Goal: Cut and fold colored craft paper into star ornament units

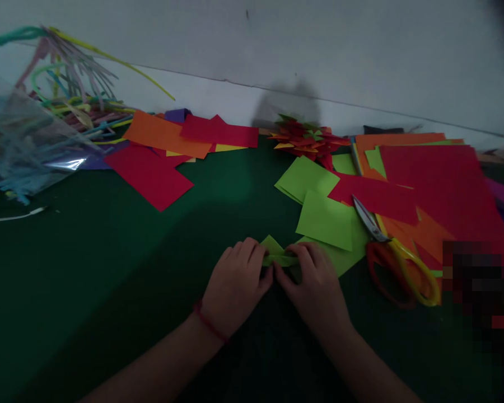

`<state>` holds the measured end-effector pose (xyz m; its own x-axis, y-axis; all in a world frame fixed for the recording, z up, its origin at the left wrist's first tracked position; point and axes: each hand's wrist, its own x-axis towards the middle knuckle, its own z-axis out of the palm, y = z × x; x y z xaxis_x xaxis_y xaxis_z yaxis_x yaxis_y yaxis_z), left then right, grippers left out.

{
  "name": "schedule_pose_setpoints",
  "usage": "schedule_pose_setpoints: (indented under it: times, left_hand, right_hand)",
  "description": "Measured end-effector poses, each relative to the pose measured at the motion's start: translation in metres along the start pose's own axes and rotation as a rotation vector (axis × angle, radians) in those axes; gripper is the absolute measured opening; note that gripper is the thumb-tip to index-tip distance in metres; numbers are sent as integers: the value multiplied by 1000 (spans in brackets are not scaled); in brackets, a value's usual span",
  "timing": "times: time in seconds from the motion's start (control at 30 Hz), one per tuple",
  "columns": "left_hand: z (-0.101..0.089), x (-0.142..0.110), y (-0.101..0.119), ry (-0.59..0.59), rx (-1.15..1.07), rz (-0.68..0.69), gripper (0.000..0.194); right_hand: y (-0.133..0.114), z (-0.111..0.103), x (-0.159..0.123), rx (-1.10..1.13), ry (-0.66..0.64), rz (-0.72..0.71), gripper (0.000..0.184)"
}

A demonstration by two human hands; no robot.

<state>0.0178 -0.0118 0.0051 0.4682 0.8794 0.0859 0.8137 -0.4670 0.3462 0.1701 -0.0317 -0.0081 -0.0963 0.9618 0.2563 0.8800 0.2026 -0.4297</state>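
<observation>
Both my hands rest on the dark green table, pinching a small folded piece of light green paper between them. My left hand, with a red string round its wrist, has its fingers curled onto the paper's left end. My right hand presses down on the paper's right end with closed fingers. Only the paper's pointed top and a thin folded strip show; the remainder is hidden under my fingers.
Light green paper squares lie just beyond my right hand. Red-and-yellow-handled scissors sit to the right on red and orange sheets. A folded paper flower stands at the back. Red and orange sheets and a bag of pipe cleaners lie left.
</observation>
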Motion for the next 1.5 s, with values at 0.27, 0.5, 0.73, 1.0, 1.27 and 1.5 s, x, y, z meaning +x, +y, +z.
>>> schedule_pose_setpoints:
  times: [0.27,0.5,0.73,1.0,1.27,1.5]
  left_hand:
    - [-5,-5,0,46,63,2,25]
    - [-8,-7,-7,-27,-18,13,36]
    - [-9,-12,-12,5,12,87,35]
    - [-18,-22,-2,-39,138,194,33]
    - [-13,-23,0,-79,177,220,35]
    - [-12,-22,-6,165,104,197,37]
  right_hand:
    - [0,-3,1,30,-17,-12,23]
    - [6,-8,-1,-15,-19,5,26]
    - [9,-7,-1,1,-39,0,30]
    - [8,-9,-2,68,-7,1,22]
    - [7,-9,-2,100,-62,39,10]
    - [7,-14,-5,208,-33,117,5]
